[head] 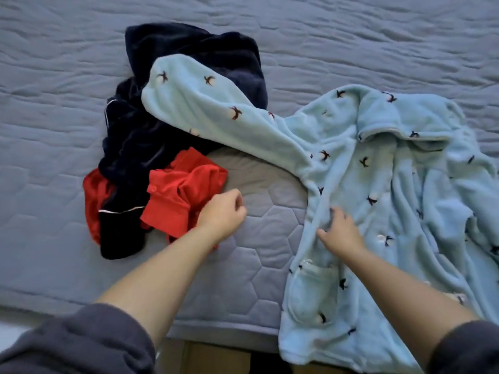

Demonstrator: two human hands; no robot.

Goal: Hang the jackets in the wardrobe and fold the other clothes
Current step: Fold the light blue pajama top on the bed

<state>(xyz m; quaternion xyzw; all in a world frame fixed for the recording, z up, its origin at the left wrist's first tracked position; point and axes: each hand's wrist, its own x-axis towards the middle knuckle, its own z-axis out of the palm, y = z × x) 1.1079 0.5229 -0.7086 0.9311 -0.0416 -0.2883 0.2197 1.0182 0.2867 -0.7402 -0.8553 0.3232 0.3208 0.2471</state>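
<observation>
- Head view, the only one.
- Bed (256, 255): grey-blue quilted cover, with all the clothes on top. Its near edge runs along the bottom of the frame.
- Light blue fleece jacket (378, 184) with a dark bird print: spread on the right side of the bed, collar at the far end, hem hanging over the near edge. A patch pocket (313, 292) faces up low on the front panel.
- Its sleeve (205, 103) stretches up and left, and the cuff end lies on the navy garment (151, 147).
- Navy garment: crumpled heap left of centre, white piping visible. It lies partly over the red garment (183, 195).
- Red garment: bunched at the near side of the heap, cuff toward the camera.
- Left hand (221, 211): over bare cover just beside the red garment. Fingers are curled in toward the palm, with nothing visible in them.
- Right hand (340, 230): on the blue jacket's front panel near its left edge, thumb out to the side, fingers bent into the fleece. Can't tell if it pinches a fold or only presses.
- Both forearms bare, with dark grey sleeves (81, 344) pushed up at the bottom corners.
</observation>
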